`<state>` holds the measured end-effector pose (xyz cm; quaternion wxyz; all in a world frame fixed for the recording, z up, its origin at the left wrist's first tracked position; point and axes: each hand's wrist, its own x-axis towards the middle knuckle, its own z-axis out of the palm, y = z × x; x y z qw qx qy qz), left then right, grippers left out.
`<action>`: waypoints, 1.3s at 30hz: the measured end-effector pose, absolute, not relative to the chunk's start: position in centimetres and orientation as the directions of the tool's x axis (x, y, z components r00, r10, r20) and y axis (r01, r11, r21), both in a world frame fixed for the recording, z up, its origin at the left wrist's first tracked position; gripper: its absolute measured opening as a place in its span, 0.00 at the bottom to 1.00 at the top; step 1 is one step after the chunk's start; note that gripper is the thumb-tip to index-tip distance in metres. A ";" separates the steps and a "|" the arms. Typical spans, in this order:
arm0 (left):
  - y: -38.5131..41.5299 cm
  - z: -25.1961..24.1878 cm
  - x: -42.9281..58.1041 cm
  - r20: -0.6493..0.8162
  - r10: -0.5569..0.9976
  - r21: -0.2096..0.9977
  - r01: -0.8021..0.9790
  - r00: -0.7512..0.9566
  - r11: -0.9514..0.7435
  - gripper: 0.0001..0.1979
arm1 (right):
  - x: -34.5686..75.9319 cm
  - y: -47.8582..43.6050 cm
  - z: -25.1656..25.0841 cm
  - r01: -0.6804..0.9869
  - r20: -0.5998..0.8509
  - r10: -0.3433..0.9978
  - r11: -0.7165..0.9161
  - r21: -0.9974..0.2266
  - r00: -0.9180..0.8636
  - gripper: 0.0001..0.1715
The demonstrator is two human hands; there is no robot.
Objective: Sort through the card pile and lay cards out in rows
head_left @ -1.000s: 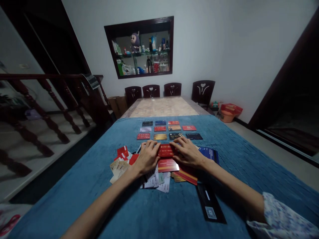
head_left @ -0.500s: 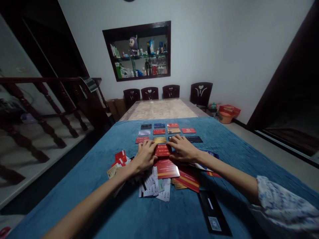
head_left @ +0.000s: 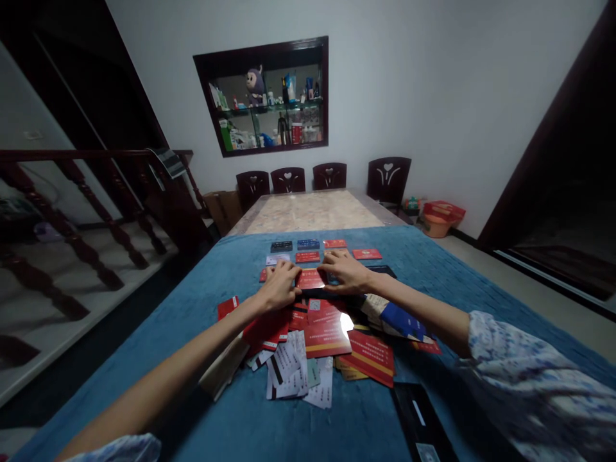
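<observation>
A red card [head_left: 310,279] with pale lettering is between my two hands, above the middle of the blue cloth. At its left edge my left hand [head_left: 279,286] grips with fingers curled. From the other side my right hand [head_left: 344,273] pinches the right edge. Just beyond are rows of cards, among them a red card [head_left: 307,257], a blue card [head_left: 308,244] and a black card [head_left: 282,246]; my hands cover part of the nearest row. Closer to me lie larger red cards [head_left: 327,337] in a loose pile and white cards [head_left: 287,369] with dark stripes.
The blue cloth [head_left: 192,282] covers the near part of a long table [head_left: 308,212]. A black sleeve-like piece [head_left: 423,420] lies at the near right, and a blue packet [head_left: 402,321] under my right forearm. Dark chairs [head_left: 330,176] stand at the far end.
Both hands have moved forward with the red card, from over the pile to the nearest row of cards. More of the pile now shows behind them.
</observation>
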<state>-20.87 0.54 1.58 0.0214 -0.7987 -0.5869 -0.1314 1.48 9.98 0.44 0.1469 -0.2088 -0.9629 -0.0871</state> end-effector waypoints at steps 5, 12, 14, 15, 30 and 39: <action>2.3 1.4 -21.3 0.185 0.949 0.088 0.957 0.256 -0.275 0.18 | 0.7 10.7 1.1 0.463 0.260 0.430 0.883 0.078 -0.864 0.19; 4.9 1.2 -21.6 0.165 0.958 0.057 0.967 0.235 -0.247 0.17 | -0.3 13.0 1.4 0.503 0.198 0.482 0.861 0.075 -0.854 0.16; 5.8 1.2 -21.6 0.161 0.959 0.049 0.969 0.232 -0.242 0.18 | -0.6 13.7 1.5 0.503 0.186 0.482 0.860 0.087 -0.856 0.17; 6.2 1.2 -21.6 0.156 0.962 0.044 0.972 0.223 -0.233 0.19 | -0.7 14.1 1.6 0.507 0.178 0.487 0.857 0.094 -0.855 0.17; 11.3 1.1 -21.7 0.026 0.995 -0.034 0.995 0.094 -0.093 0.18 | -3.4 17.8 2.2 0.632 -0.012 0.638 0.766 0.117 -0.770 0.21; 13.5 0.7 -21.7 -0.021 0.999 -0.041 0.998 0.046 -0.047 0.14 | -4.9 18.6 2.6 0.697 -0.098 0.713 0.700 0.154 -0.695 0.23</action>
